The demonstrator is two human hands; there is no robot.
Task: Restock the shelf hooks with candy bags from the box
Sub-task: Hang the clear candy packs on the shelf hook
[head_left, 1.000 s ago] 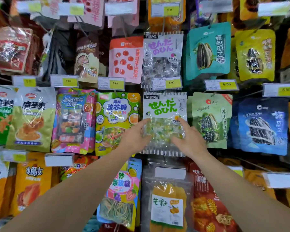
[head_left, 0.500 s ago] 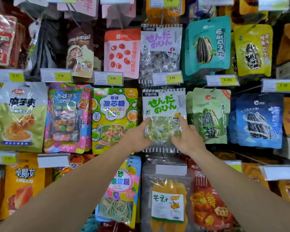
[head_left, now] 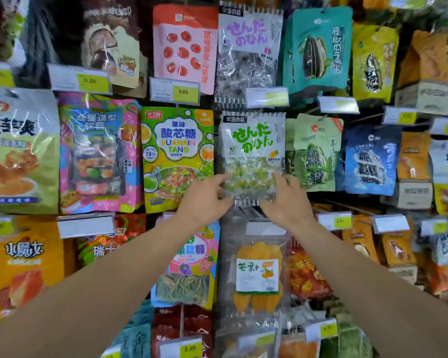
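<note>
Shelf wall of hanging snack packs — both hands pinch one clear candy bag (head_left: 252, 151) of green-yellow sweets: left hand (head_left: 204, 200) at 8 o'clock, right hand (head_left: 286, 200) at 4; mango bag (head_left: 258, 275) hangs below at 6.

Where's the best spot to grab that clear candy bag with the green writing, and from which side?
Take the clear candy bag by its lower corners, one from each side, as the left hand and right hand do now. It hangs flat, facing outward, the sweets fill its lower half, and the neighbouring bags crowd its sides higher up. The stiff printed top is best left free, probably for the hook.
</note>
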